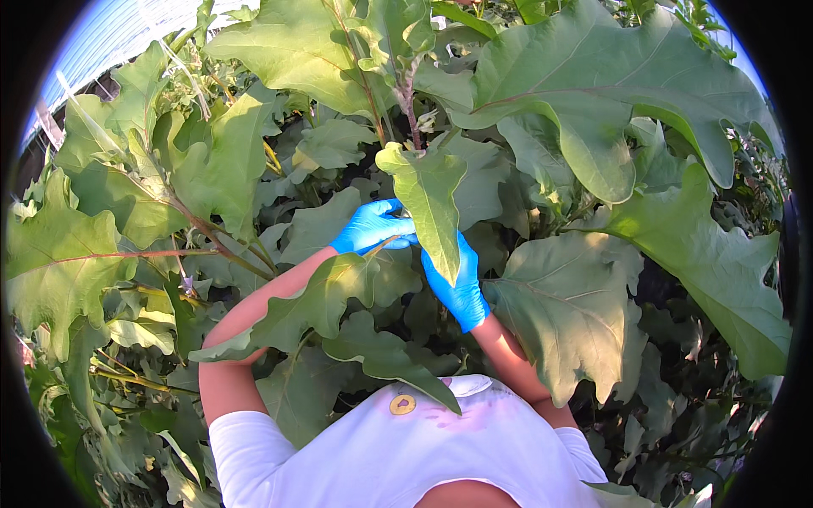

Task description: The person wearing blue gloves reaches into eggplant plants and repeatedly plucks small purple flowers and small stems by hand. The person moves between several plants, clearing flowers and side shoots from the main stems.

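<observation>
Both of my hands wear blue disposable gloves and are close together among the leaves of an eggplant plant. My left hand (371, 228) points to the right, its fingers bent and their tips passing behind a light green leaf (432, 197). Just right of it, my right hand (460, 279) reaches up behind the same leaf, which covers its fingers. Whatever lies between the fingertips is hidden. A lobed leaf (324, 295) hangs in front of my left forearm. Above the hands rises a purplish main stem (409, 108).
Large leaves (610, 82) spread over the upper right, and a broad drooping leaf (565, 305) hangs beside my right forearm. On the left a branching stem (209, 232) leans across. A pale purple flower (187, 284) shows below it. Pale sheeting (114, 44) is behind the plants.
</observation>
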`<move>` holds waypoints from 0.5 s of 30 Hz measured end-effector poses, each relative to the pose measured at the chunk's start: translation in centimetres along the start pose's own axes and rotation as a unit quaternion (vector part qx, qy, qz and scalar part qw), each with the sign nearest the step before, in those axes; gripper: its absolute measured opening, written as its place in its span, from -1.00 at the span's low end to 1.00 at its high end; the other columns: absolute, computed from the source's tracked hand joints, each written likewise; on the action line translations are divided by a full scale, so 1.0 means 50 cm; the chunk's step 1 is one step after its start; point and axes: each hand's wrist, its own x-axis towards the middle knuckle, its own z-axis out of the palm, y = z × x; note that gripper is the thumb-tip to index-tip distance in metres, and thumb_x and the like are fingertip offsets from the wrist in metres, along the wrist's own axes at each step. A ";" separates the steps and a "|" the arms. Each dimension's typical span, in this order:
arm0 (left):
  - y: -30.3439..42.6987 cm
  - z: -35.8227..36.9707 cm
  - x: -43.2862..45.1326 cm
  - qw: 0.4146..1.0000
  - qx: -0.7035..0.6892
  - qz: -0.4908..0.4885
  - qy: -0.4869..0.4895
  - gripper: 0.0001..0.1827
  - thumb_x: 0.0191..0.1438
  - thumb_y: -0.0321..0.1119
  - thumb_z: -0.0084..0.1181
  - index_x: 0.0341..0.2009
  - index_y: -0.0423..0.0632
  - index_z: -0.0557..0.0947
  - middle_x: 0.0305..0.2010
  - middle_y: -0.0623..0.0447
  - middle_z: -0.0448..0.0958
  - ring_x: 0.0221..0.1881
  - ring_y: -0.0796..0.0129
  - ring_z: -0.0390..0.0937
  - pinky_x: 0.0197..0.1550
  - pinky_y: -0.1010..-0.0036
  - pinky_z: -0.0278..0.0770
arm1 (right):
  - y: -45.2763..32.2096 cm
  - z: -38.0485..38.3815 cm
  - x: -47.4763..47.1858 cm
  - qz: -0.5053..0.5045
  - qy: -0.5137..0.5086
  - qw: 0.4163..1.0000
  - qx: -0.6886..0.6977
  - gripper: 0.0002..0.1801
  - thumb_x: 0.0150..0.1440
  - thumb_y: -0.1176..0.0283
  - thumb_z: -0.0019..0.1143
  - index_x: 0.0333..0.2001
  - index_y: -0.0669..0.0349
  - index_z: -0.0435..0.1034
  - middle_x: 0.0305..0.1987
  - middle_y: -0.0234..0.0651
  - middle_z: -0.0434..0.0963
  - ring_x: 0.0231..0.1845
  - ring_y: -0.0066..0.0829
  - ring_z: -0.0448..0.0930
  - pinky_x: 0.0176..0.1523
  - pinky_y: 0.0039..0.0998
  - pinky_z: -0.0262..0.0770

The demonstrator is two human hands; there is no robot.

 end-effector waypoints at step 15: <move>-0.069 0.027 0.058 0.989 -0.125 0.021 0.071 -0.60 -0.01 -0.36 0.20 -0.06 -0.22 0.48 -0.25 0.03 0.51 -0.37 0.43 0.49 -0.34 0.48 0.49 | -0.005 -0.013 -0.002 0.257 0.009 0.890 0.377 -0.80 0.13 0.50 0.03 -0.14 0.28 0.40 -0.34 -0.40 0.44 -0.35 -0.65 0.41 -0.18 -0.55 0.40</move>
